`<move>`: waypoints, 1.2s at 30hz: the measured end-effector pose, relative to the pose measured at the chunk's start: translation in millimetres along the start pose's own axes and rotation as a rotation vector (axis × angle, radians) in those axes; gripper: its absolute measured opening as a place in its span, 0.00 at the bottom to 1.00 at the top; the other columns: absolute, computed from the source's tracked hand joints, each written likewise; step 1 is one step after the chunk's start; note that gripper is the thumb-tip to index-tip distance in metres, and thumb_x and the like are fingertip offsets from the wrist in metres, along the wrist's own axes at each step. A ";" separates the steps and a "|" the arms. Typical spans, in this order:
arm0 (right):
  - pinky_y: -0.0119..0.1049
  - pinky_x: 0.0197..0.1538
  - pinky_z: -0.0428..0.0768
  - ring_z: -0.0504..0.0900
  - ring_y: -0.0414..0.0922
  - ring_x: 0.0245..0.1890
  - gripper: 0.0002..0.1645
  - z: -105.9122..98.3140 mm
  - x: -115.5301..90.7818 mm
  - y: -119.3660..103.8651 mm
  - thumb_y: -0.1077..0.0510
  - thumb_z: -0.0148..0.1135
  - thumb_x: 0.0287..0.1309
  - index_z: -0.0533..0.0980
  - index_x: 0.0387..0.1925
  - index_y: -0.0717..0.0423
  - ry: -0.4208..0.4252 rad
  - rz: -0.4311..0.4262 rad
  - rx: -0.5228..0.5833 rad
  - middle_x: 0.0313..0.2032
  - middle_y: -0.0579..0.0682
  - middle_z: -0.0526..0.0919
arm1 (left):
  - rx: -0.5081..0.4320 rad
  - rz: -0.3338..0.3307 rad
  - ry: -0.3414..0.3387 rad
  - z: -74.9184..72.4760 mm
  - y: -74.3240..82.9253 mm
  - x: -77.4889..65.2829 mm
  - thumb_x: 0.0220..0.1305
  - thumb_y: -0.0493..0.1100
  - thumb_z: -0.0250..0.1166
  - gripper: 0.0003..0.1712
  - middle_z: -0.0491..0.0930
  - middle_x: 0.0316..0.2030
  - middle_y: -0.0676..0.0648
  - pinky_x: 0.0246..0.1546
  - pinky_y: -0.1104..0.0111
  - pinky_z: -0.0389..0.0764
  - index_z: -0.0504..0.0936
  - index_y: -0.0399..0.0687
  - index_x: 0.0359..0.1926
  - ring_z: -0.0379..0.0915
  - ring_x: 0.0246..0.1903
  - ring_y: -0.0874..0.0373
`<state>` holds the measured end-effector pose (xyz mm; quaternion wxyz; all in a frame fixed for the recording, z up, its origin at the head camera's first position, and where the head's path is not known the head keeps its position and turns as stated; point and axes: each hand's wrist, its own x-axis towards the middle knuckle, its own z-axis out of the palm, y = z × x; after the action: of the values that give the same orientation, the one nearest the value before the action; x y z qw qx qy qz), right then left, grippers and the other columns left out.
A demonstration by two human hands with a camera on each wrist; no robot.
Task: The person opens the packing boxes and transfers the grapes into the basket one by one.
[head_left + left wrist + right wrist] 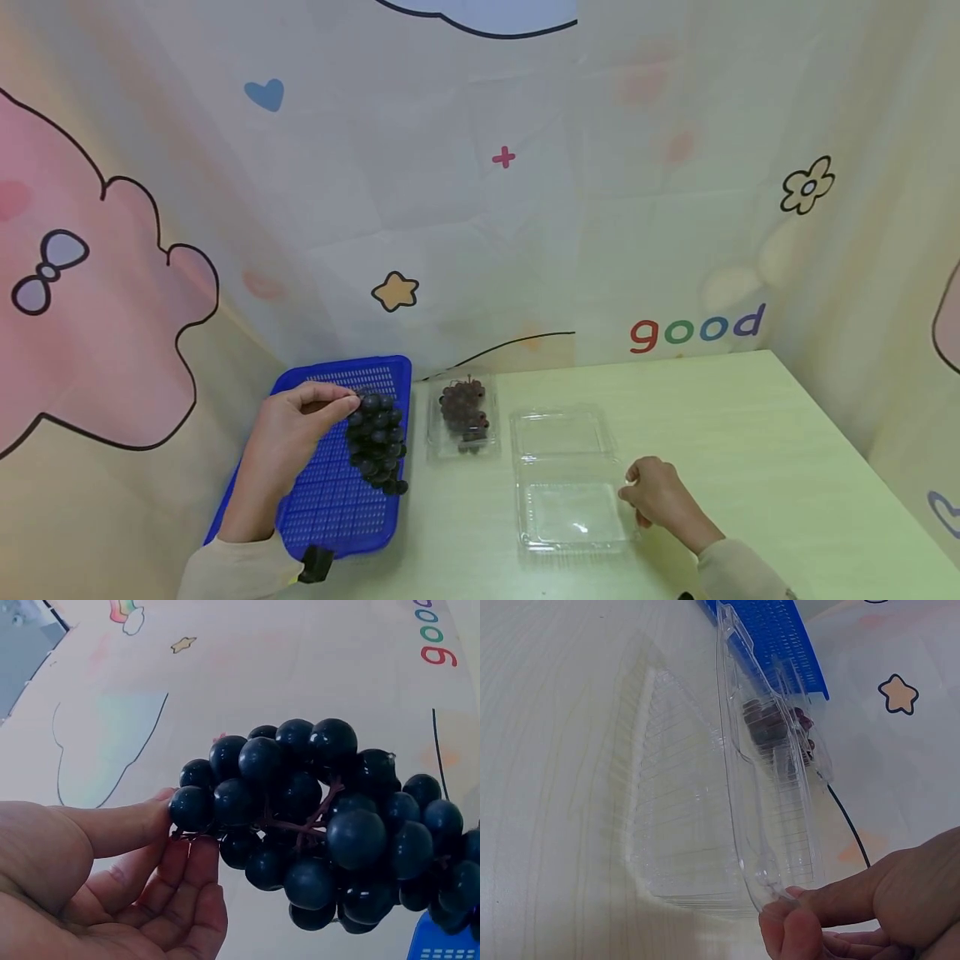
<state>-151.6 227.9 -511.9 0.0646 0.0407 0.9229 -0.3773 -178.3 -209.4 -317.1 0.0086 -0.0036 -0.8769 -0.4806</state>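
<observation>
My left hand [296, 433] pinches the stem end of a bunch of dark grapes [375, 442], which hangs over the right side of a blue plastic basket [337, 500]. Up close in the left wrist view, thumb and fingers of the left hand [150, 877] meet at the top of the grapes [356, 840]. On the table, a clear hinged plastic box [573, 517] lies spread out with its lid folded back. My right hand [660, 496] pinches the box's right edge, seen in the right wrist view at the clear rim [739, 780].
Between basket and spread box stands another clear box [431, 450] with a bunch of dark reddish grapes [463, 408] inside. A pale green table [720, 433] runs back to a printed cloth backdrop [525, 250].
</observation>
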 end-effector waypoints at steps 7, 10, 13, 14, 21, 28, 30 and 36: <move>0.46 0.39 0.87 0.78 0.42 0.09 0.13 -0.7 0.7 0.2 0.72 0.68 0.59 0.76 0.42 0.80 -0.004 -0.002 0.001 0.12 0.53 0.79 | 0.018 -0.032 0.015 -14.2 -10.2 -3.0 0.71 0.54 0.69 0.24 0.79 0.55 0.42 0.57 0.57 0.74 0.85 0.40 0.55 0.72 0.56 0.49; 0.46 0.39 0.87 0.78 0.42 0.09 0.14 -0.2 0.8 1.4 0.72 0.67 0.59 0.76 0.42 0.80 -0.002 0.005 0.005 0.13 0.54 0.80 | 0.036 -0.039 0.032 -21.5 -16.3 -5.3 0.70 0.57 0.68 0.27 0.79 0.55 0.42 0.56 0.58 0.74 0.84 0.40 0.57 0.73 0.56 0.49; 0.44 0.36 0.87 0.78 0.43 0.09 0.14 0.4 0.6 1.9 0.72 0.67 0.59 0.75 0.43 0.81 -0.006 0.013 0.020 0.15 0.55 0.80 | 0.061 -0.054 0.047 -28.8 -22.4 -7.5 0.70 0.59 0.68 0.28 0.79 0.56 0.42 0.56 0.59 0.75 0.84 0.41 0.58 0.73 0.57 0.49; 0.43 0.35 0.87 0.78 0.43 0.10 0.14 0.7 0.5 2.0 0.72 0.67 0.59 0.75 0.43 0.81 -0.007 0.014 0.023 0.15 0.55 0.80 | 0.059 -0.059 0.047 -31.0 -24.4 -8.1 0.70 0.59 0.67 0.29 0.79 0.57 0.42 0.56 0.59 0.75 0.84 0.41 0.59 0.72 0.58 0.49; 0.42 0.34 0.86 0.78 0.42 0.09 0.15 1.6 0.4 2.0 0.72 0.67 0.59 0.75 0.43 0.82 -0.002 0.009 0.021 0.14 0.55 0.80 | 0.020 -0.140 0.073 -45.2 -39.2 -10.7 0.68 0.61 0.69 0.33 0.76 0.63 0.38 0.64 0.48 0.71 0.82 0.39 0.60 0.68 0.64 0.44; 0.45 0.37 0.87 0.78 0.42 0.09 0.16 0.3 -0.3 1.8 0.72 0.67 0.59 0.75 0.44 0.83 -0.002 0.003 0.008 0.12 0.53 0.79 | 0.054 -0.206 0.123 -63.1 -57.8 -10.9 0.68 0.64 0.67 0.36 0.77 0.63 0.38 0.63 0.46 0.71 0.82 0.40 0.62 0.68 0.64 0.43; 0.44 0.37 0.87 0.78 0.42 0.09 0.16 0.4 -0.4 2.1 0.72 0.67 0.59 0.75 0.44 0.83 -0.003 0.003 0.008 0.13 0.53 0.79 | 0.060 -0.223 0.132 -67.0 -63.4 -11.6 0.69 0.64 0.66 0.36 0.77 0.63 0.39 0.62 0.48 0.73 0.81 0.40 0.63 0.68 0.64 0.43; 0.44 0.36 0.87 0.78 0.42 0.09 0.16 1.2 -0.4 3.3 0.72 0.67 0.59 0.75 0.44 0.83 -0.004 -0.005 0.011 0.14 0.54 0.80 | 0.038 -0.286 0.156 -82.7 -80.7 -11.3 0.69 0.65 0.65 0.37 0.72 0.68 0.37 0.60 0.48 0.75 0.81 0.40 0.64 0.63 0.68 0.41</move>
<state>-150.7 229.4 -515.0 0.0653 0.0383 0.9207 -0.3828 -167.2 -322.6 -340.9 0.0083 0.1587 -0.8741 -0.4590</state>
